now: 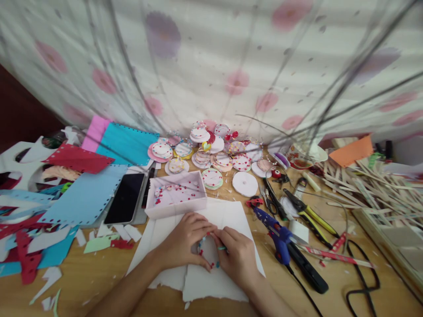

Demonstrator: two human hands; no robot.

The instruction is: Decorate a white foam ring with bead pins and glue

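Over white paper sheets (228, 211), my left hand (185, 242) curves around the left side of a small ring of red, blue and white beads (200, 247), its fingers closed on the top edge and its thumb at the bottom. My right hand (236, 253) pinches the ring's upper right side, fingers bent, with a thin teal item (221, 248) between them. The fingers hide part of the ring. Just behind my hands, a pale pink open box (176, 193) holds loose red, white and blue beads.
Beaded paper discs (211, 178) cluster at the back. On the right are a blue glue gun (276, 233), yellow-black pliers (310, 215), scissors (269, 198) and wooden sticks (357, 185). A phone (125, 198) and coloured paper scraps (29, 246) lie left.
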